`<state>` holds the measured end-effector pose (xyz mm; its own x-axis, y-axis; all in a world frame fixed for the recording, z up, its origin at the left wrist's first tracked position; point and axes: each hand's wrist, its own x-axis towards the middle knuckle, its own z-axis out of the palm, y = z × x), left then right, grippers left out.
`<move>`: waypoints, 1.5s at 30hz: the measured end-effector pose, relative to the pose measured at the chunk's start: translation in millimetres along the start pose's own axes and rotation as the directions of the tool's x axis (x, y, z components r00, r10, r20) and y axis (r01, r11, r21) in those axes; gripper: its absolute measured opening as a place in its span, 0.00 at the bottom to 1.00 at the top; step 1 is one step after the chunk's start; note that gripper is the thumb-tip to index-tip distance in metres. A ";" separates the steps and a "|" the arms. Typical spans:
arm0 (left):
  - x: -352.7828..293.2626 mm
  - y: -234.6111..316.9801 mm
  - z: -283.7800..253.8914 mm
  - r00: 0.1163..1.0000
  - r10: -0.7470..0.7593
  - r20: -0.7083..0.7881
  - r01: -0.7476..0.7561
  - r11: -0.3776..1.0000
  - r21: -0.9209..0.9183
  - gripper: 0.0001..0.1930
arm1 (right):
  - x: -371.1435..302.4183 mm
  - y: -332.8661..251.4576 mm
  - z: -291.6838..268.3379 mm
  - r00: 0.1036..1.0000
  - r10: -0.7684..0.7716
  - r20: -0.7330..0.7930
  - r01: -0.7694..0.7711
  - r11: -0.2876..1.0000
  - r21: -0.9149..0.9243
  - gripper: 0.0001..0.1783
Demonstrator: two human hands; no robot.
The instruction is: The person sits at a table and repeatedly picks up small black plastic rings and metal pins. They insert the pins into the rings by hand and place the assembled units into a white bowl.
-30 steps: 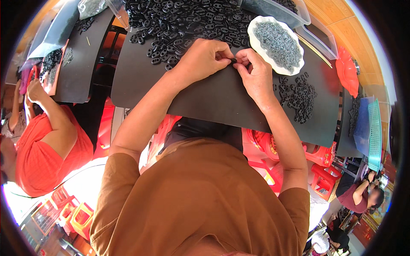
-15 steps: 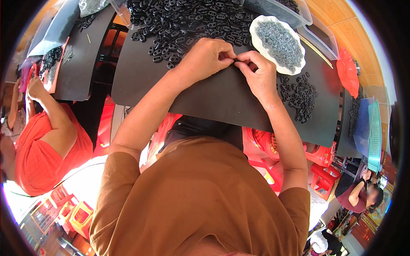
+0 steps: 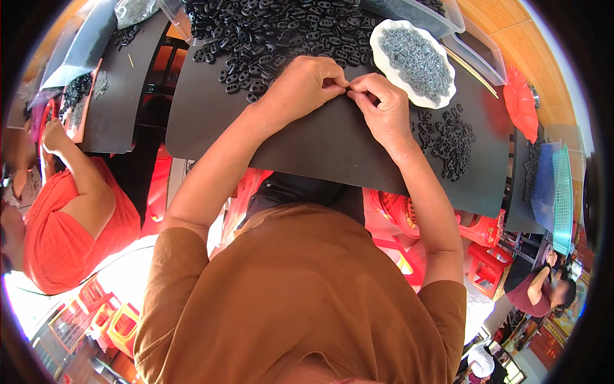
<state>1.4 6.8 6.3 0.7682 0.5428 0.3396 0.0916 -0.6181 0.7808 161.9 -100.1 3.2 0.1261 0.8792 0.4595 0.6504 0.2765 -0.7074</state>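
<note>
Above the near part of the dark table (image 3: 307,147), my two hands meet fingertip to fingertip. Both my left hand (image 3: 302,86) and my right hand (image 3: 386,112) are closed in a pinch on a small black piece (image 3: 348,89), mostly covered by the fingers. Beyond my left hand spreads a big heap of black oval pieces with two holes (image 3: 275,45). A white scalloped dish (image 3: 423,102), filled with small grey translucent pieces (image 3: 419,64), stands just past my right hand. Beside my right wrist lies a loose group of black pieces (image 3: 451,150).
Clear plastic bins (image 3: 441,19) border the table's far side. A red dish (image 3: 521,105) and a turquoise basket (image 3: 562,198) are off to the right. On the left, a person in red (image 3: 80,217) sits at another table (image 3: 118,96). Red stools (image 3: 487,265) stand below.
My joined hands have shifted very slightly left, still pinching. The heap, dish and table sit almost the same in the picture.
</note>
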 end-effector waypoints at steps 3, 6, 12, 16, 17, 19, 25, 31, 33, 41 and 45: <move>0.3 0.9 -1.2 0.999 0.038 0.007 -0.038 0.999 0.020 0.03 | 0.0 -0.3 1.0 1.000 -0.003 0.000 0.003 1.000 0.005 0.08; 1.5 -3.5 -0.9 0.997 0.080 0.022 -0.081 0.996 0.046 0.03 | 0.7 -0.8 1.0 1.000 -0.006 0.007 0.006 1.000 0.004 0.08; 2.2 -6.5 1.1 0.992 0.121 0.040 -0.123 0.990 0.068 0.03 | 1.2 6.8 2.8 0.997 -0.072 0.017 0.072 0.996 -0.052 0.08; 3.5 -5.7 -1.8 0.995 0.104 0.007 -0.105 0.993 0.045 0.05 | 1.6 -1.0 -0.6 0.999 0.042 0.028 -0.041 0.999 -0.029 0.07; 2.1 -3.5 -3.5 0.997 0.077 0.006 -0.077 0.997 0.016 0.05 | 2.1 -3.3 -2.2 0.996 0.083 0.037 -0.083 0.996 -0.018 0.07; 2.5 1.9 -9.0 0.999 -0.012 -0.048 0.010 0.999 -0.042 0.06 | 4.0 -2.9 -11.5 0.968 0.218 0.124 -0.231 0.967 0.109 0.06; 5.1 -10.7 -9.0 0.978 0.113 -0.178 -0.073 0.973 0.221 0.06 | 67.6 -3.9 -74.1 0.876 0.289 0.386 -0.395 0.888 0.233 0.04; 2.6 2.9 -6.9 0.982 0.122 -0.143 -0.053 0.911 0.409 0.08 | 135.8 30.6 -102.5 0.910 0.226 -0.347 -0.009 0.848 0.530 0.10; 1.7 1.9 -6.2 0.984 0.117 -0.133 -0.048 0.899 0.436 0.08 | 122.5 38.5 -98.6 0.945 0.169 -0.279 -0.074 0.944 0.322 0.08; 0.7 -2.2 -6.6 0.985 0.141 -0.099 -0.088 0.907 0.411 0.06 | 49.6 33.2 -71.0 0.990 -0.088 0.113 0.137 0.808 -0.572 0.08; -0.4 1.2 -9.0 0.985 0.148 -0.088 -0.102 0.914 0.393 0.06 | 47.9 39.5 -69.6 0.989 -0.042 0.144 0.126 0.748 -0.651 0.05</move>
<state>-4.5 11.0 11.9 0.7148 0.4932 0.4959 0.2541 -0.8437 0.4729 245.7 -74.1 34.6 -0.0104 0.9136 0.4066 0.9904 0.0654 -0.1216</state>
